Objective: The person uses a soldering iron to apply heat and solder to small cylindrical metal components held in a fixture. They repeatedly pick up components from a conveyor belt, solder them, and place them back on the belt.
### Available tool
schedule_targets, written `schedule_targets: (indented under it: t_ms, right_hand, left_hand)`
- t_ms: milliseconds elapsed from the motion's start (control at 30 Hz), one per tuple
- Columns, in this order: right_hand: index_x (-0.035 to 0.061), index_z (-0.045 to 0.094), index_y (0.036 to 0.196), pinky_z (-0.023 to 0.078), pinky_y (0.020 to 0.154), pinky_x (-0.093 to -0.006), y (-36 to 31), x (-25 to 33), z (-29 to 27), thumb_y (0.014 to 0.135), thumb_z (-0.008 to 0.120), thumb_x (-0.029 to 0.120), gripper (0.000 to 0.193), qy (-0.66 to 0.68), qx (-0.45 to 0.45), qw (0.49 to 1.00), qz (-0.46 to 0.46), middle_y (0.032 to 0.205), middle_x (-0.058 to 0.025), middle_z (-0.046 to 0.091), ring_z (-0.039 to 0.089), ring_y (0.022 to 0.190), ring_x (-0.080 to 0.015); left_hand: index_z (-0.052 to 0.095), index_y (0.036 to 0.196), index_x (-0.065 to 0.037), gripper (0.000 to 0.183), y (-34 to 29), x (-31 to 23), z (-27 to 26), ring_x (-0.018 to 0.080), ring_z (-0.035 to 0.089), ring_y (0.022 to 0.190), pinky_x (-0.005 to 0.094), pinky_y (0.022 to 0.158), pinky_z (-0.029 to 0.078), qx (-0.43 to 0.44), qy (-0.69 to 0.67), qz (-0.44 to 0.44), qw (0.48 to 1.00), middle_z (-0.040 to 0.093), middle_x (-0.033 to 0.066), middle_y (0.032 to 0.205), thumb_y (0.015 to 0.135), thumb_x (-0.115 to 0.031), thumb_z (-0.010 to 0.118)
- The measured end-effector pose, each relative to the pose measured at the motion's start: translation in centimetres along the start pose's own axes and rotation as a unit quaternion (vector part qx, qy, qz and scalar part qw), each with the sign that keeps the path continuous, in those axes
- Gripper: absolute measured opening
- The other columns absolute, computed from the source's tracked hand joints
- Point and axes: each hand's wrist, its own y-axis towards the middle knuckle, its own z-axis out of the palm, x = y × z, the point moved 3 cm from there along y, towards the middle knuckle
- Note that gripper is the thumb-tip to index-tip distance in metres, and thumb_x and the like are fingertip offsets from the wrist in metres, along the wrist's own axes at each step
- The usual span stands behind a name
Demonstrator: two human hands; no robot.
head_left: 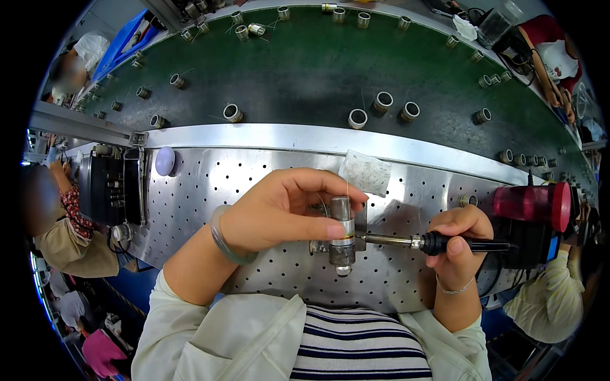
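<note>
My left hand (pixel 273 206) is closed around a small metal cylinder (pixel 341 208), its thumb pressing the side and its fingers curling over the far end. Thin wires rise from the cylinder by my fingertips. A metal holder (pixel 360 219) stands against it, and a dark metal piece with a rounded, shiny end (pixel 343 259) lies at its near end. In my right hand (pixel 459 238) is a soldering iron (pixel 438 242), gripped by its black handle and pointing left. The iron's tip reaches the holder beside the cylinder; whether it touches the cylinder I cannot tell.
Under my hands is a perforated metal worktop (pixel 286 168), with a crumpled pale sheet (pixel 366 173) and a purple oval object (pixel 165 161). Beyond it runs a green conveyor belt (pixel 298 70) bearing several metal cylinders. A red container (pixel 534 204) stands right, black equipment (pixel 101 187) left. People sit nearby.
</note>
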Motion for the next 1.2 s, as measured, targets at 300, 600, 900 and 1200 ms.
schedule_targets:
  t_ms: [300,600,900,1200]
  right_hand:
    - [-0.0039,0.055,0.081,0.044,0.045,-0.0219,0.06,-0.16,0.53,0.074,0.073,0.009,0.023,0.009,0.014,1.0,-0.007,0.064,-0.0106,0.057,0.056,0.048,-0.0143]
    - [-0.0054,0.056,0.083,0.045,0.043,-0.0228,0.22,-0.3,0.32,0.073,0.072,0.007,0.022,-0.004,0.049,0.998,-0.041,0.062,-0.0116,0.058,0.057,0.046,-0.0163]
    - [-0.0061,0.056,0.086,0.047,0.043,-0.0248,0.22,-0.01,0.53,0.072,0.072,0.005,0.024,-0.022,0.072,0.995,-0.061,0.062,-0.012,0.058,0.058,0.046,-0.0174]
    - [-0.006,0.055,0.087,0.047,0.044,-0.0253,0.24,0.11,0.39,0.073,0.071,0.005,0.024,-0.032,0.088,0.993,-0.077,0.063,-0.0127,0.059,0.059,0.047,-0.0179]
  left_hand:
    - [0.066,0.09,-0.001,0.027,-0.24,-0.13,0.14,0.0213,0.059,0.093,0.0296,0.079,0.05,-0.041,0.034,0.121,0.991,0.056,0.0152,0.105,0.065,0.007,0.073]
    - [0.067,0.076,-0.002,0.019,-0.01,0.14,-0.12,0.024,0.059,0.093,0.031,0.082,0.048,-0.013,0.047,0.13,0.99,0.056,0.0179,0.106,0.062,0.009,0.073]
    - [0.068,0.071,-0.003,0.016,-0.12,-0.02,0.1,0.0245,0.057,0.093,0.0325,0.083,0.047,-0.022,0.047,0.129,0.99,0.056,0.0186,0.106,0.061,0.007,0.074]
    - [0.068,0.069,-0.004,0.016,-0.05,0.09,-0.01,0.0237,0.057,0.093,0.0343,0.086,0.045,-0.015,0.059,0.138,0.989,0.056,0.0187,0.106,0.06,0.007,0.075]
